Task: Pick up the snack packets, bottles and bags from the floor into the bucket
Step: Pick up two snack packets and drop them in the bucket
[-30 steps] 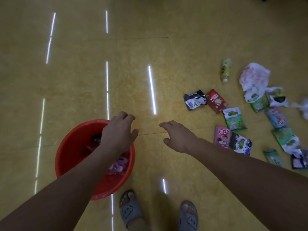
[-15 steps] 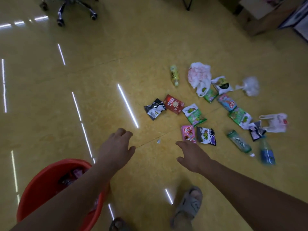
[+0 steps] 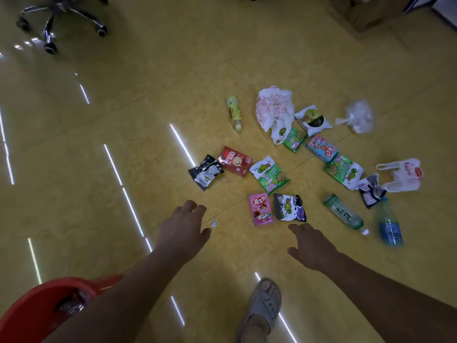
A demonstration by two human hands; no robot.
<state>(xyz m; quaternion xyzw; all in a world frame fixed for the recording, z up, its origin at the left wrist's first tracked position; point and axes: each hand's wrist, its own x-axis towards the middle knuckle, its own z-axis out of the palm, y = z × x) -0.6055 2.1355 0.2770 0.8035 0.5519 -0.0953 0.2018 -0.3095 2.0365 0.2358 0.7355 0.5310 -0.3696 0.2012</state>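
The left hand (image 3: 184,227) and right hand (image 3: 312,246) hang over the floor (image 3: 123,125), both empty with fingers loosely spread. The right is just short of a pink packet (image 3: 261,209). Other packets, bottles and bags lie scattered beyond it, well apart from the red bucket (image 3: 22,315) at lower left.

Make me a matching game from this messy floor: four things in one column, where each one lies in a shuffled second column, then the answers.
Things:
1. red bucket
2. yellow bottle
3. pink packet
4. blue bottle

Places:
A. just right of the green bottle
B. bottom left corner of the view
C. far side of the litter, left of the white and red bag
D. just left of the purple and white packet

Pairs: 1-B, 2-C, 3-D, 4-A
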